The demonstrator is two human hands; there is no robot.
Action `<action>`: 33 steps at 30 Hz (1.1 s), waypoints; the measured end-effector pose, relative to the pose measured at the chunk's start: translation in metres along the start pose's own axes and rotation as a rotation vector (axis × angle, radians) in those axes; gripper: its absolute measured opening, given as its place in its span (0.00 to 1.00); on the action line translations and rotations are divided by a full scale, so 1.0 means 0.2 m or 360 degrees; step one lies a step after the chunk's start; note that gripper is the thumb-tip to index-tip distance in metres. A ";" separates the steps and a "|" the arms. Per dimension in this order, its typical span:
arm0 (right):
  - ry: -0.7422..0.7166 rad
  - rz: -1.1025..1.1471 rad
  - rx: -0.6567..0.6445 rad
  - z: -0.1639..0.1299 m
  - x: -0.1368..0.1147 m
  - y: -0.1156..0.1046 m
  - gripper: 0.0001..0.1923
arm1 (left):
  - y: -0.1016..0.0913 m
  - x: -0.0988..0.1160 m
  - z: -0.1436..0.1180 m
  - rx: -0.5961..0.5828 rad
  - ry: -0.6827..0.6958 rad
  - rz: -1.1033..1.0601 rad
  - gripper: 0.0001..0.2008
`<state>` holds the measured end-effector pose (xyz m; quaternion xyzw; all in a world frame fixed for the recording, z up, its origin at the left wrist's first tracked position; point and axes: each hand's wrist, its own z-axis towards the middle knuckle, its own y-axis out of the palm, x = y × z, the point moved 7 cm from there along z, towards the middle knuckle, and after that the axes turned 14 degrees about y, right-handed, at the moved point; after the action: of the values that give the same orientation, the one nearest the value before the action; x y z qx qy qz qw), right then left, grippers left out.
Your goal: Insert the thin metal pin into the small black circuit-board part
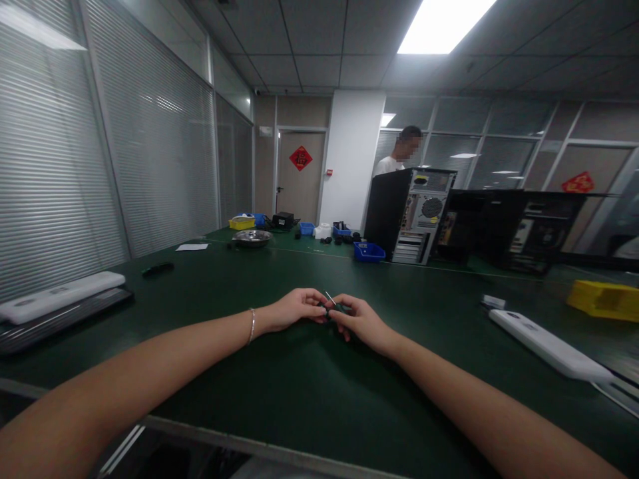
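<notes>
Above the green tabletop (224,293), my two hands meet close together near the middle of the view. My left hand (302,308), with a bracelet at its wrist, is closed, its fingertips pinching a small dark piece (327,313) whose kind I cannot make out. My right hand (362,318) is closed too, holding a thin tool with a silvery shaft (330,298) that points up and to the left. Fingers hide the rest of this tool. The fingertips of both hands nearly touch around the dark piece.
White power strips lie at left (64,296) and right (549,342). A computer case (399,213) stands at the back, a person (392,163) behind it. A metal bowl (252,238), a blue bin (369,251) and a yellow bin (606,299) are also on the table.
</notes>
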<state>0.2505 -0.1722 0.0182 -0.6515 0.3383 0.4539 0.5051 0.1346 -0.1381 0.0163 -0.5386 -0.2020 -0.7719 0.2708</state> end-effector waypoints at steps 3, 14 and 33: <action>-0.0005 -0.0004 0.0008 0.00 0.01 0.00 0.20 | 0.00 0.00 0.00 0.0019 0.0010 0.0022 0.17; -0.0011 -0.0032 0.0011 0.00 0.00 0.00 0.18 | 0.00 -0.01 0.00 0.0007 0.0005 0.0017 0.18; -0.0028 -0.0014 -0.0030 0.00 0.01 0.00 0.17 | 0.00 0.00 0.00 -0.0032 0.0029 0.0038 0.17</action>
<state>0.2509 -0.1721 0.0166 -0.6537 0.3267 0.4607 0.5038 0.1354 -0.1377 0.0162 -0.5366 -0.1854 -0.7754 0.2763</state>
